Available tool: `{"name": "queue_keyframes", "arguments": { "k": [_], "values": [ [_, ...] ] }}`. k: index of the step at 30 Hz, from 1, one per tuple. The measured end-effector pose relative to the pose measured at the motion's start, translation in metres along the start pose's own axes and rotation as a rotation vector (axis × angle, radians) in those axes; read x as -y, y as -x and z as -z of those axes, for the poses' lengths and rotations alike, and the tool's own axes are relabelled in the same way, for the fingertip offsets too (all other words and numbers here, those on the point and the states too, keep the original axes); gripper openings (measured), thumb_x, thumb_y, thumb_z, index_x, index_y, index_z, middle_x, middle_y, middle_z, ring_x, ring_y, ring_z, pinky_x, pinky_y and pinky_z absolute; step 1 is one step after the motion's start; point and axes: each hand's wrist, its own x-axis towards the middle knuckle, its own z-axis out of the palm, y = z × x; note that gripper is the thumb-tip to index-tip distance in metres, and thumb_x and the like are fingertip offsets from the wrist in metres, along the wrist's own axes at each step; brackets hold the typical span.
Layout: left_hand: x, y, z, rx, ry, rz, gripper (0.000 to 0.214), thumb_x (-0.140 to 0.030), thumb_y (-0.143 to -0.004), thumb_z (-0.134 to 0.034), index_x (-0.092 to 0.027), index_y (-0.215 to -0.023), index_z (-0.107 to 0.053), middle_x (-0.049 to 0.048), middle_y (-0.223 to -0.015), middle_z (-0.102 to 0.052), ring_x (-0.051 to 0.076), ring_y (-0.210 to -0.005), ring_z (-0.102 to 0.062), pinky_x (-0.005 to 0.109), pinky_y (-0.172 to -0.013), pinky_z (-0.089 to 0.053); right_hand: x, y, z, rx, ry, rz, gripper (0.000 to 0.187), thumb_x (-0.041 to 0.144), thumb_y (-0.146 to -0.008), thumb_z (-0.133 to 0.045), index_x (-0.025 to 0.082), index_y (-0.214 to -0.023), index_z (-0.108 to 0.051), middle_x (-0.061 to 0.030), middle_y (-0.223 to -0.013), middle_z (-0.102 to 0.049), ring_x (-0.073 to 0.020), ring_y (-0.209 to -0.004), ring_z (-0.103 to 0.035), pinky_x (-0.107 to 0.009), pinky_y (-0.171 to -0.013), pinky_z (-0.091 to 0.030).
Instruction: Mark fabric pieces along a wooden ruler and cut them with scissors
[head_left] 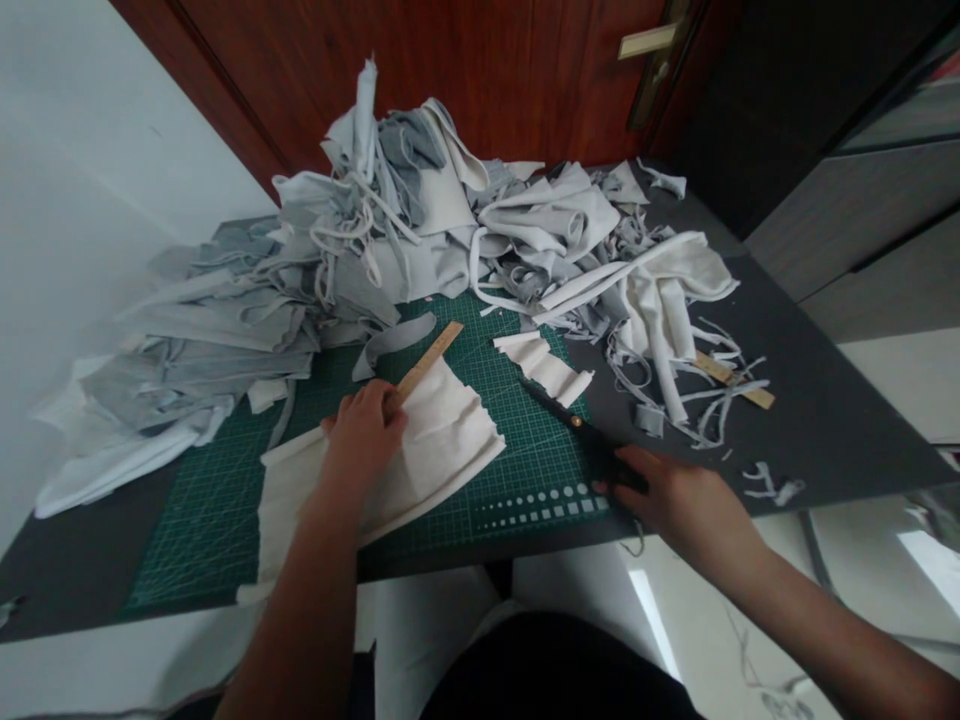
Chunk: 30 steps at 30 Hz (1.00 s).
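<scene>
My left hand has its fingers closed round the lower end of a wooden ruler, whose far end points away from me. Under that hand, a cream cloth piece lies flat and a bit wrinkled, with a ragged right edge. To the right, my right hand grips black scissors by the handles, close to the mat's right edge. Their blades appear closed and point up and left, the tip beside a small cream cloth scrap. A green cutting mat lies beneath these.
Heaps of grey and white cloth spread along the back and left of the dark table. A second wooden strip lies among thin cloth strings on the right. Behind the table stands a red-brown door.
</scene>
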Motion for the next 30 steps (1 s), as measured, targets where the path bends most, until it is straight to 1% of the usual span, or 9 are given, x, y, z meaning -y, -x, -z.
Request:
{"name": "queue_keyframes", "arguments": {
  "k": [3,7,12,16,18,21,23,26,30],
  "values": [
    [0.010,-0.002,0.004,0.048,-0.038,0.016,0.028,-0.029,-0.092,-0.050,-0.022,-0.118,-0.058,0.0136,-0.124,-0.069,0.037,-0.121,-0.058,0.058,-0.099,-0.044,-0.003,-0.006,0.002,-0.029,-0.014,0.086,0.017,0.025,-0.095,-0.063,0.021,-0.109,-0.073,-0.0090,-0.106,-0.078,-0.0276,-0.088,-0.077,-0.038,-0.075,-0.059],
    [0.013,-0.002,0.005,0.036,-0.067,-0.057,0.025,-0.028,-0.091,-0.050,-0.022,-0.113,-0.058,0.0127,-0.122,-0.069,0.037,-0.119,-0.057,0.055,-0.097,-0.043,0.000,-0.014,0.005,-0.031,-0.030,0.200,0.027,0.017,-0.092,-0.063,0.016,-0.117,-0.071,-0.0146,-0.113,-0.074,-0.0302,-0.102,-0.073,-0.045,-0.092,-0.059],
    [0.017,-0.004,0.001,0.027,-0.066,-0.049,0.025,-0.031,-0.091,-0.049,-0.023,-0.112,-0.060,0.0136,-0.123,-0.068,0.036,-0.117,-0.057,0.054,-0.095,-0.042,0.003,-0.018,0.015,0.032,-0.015,0.243,0.021,0.022,-0.096,-0.056,0.018,-0.108,-0.073,-0.0149,-0.108,-0.073,-0.0307,-0.094,-0.072,-0.046,-0.084,-0.059],
    [0.018,-0.009,-0.001,0.035,-0.081,-0.032,0.026,-0.033,-0.092,-0.047,-0.021,-0.111,-0.060,0.0153,-0.119,-0.068,0.038,-0.114,-0.059,0.054,-0.093,-0.044,0.012,-0.041,0.046,0.015,-0.019,0.284,0.022,0.031,-0.097,-0.059,0.020,-0.108,-0.074,-0.0135,-0.101,-0.074,-0.0305,-0.087,-0.072,-0.045,-0.078,-0.057],
    [0.018,-0.011,-0.002,0.041,-0.101,-0.030,0.027,-0.033,-0.093,-0.045,-0.021,-0.111,-0.060,0.0159,-0.119,-0.068,0.039,-0.115,-0.059,0.055,-0.093,-0.044,0.027,-0.072,0.062,-0.070,-0.039,0.339,0.025,0.031,-0.100,-0.056,0.019,-0.113,-0.074,-0.0145,-0.105,-0.073,-0.0311,-0.096,-0.070,-0.045,-0.085,-0.056],
    [0.017,-0.013,-0.003,0.043,-0.120,-0.032,0.026,-0.033,-0.094,-0.044,-0.020,-0.111,-0.059,0.0159,-0.119,-0.067,0.039,-0.116,-0.059,0.056,-0.092,-0.044,0.060,-0.145,0.069,-0.163,-0.088,0.471,0.030,0.026,-0.103,-0.052,0.015,-0.123,-0.071,-0.0150,-0.116,-0.072,-0.0305,-0.109,-0.067,-0.045,-0.098,-0.053],
    [0.017,-0.013,-0.003,0.039,-0.126,-0.042,0.026,-0.034,-0.093,-0.044,-0.021,-0.110,-0.059,0.0150,-0.117,-0.068,0.039,-0.114,-0.059,0.056,-0.092,-0.043,0.082,-0.198,0.060,-0.202,-0.081,0.546,0.032,0.020,-0.103,-0.050,0.011,-0.127,-0.069,-0.0161,-0.125,-0.069,-0.0308,-0.118,-0.062,-0.046,-0.105,-0.049],
    [0.017,-0.013,-0.001,0.042,-0.138,-0.044,0.024,-0.033,-0.092,-0.047,-0.021,-0.108,-0.059,0.0140,-0.115,-0.068,0.038,-0.112,-0.060,0.055,-0.092,-0.043,0.103,-0.260,0.035,-0.201,-0.017,0.540,0.036,0.017,-0.103,-0.049,0.007,-0.133,-0.066,-0.0199,-0.134,-0.064,-0.0328,-0.125,-0.056,-0.047,-0.107,-0.046],
    [0.017,-0.013,0.000,0.057,-0.164,-0.047,0.020,-0.033,-0.093,-0.048,-0.021,-0.106,-0.059,0.0136,-0.114,-0.069,0.038,-0.112,-0.060,0.055,-0.092,-0.043,0.105,-0.296,0.012,-0.196,0.044,0.529,0.038,0.016,-0.105,-0.043,0.006,-0.134,-0.066,-0.0200,-0.135,-0.064,-0.0327,-0.126,-0.053,-0.045,-0.107,-0.045]
  ]
}}
